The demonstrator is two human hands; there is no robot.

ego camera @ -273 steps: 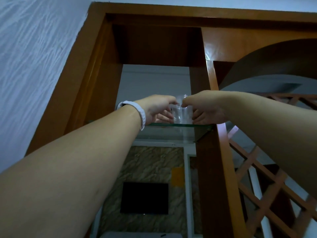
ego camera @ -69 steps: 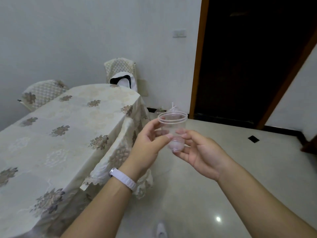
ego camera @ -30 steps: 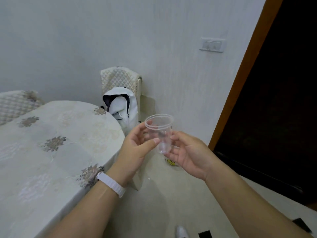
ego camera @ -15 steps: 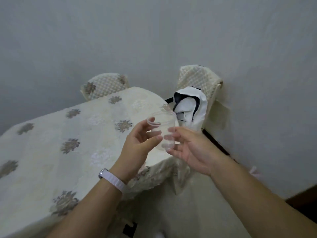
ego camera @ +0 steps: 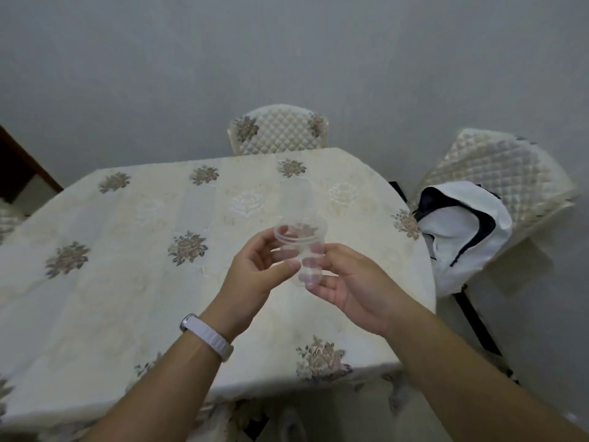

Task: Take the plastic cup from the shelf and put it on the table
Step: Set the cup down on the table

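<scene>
Holding plastic cup (ego camera: 301,250) above table (ego camera: 127,282)

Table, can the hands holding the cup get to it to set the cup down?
Probably yes. Both the left hand and right hand hold the cup over the table, with bare cloth beneath.

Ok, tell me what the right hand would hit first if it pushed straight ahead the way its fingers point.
The right hand already touches the plastic cup; beyond it is the left hand. Depth is uncertain.
</scene>
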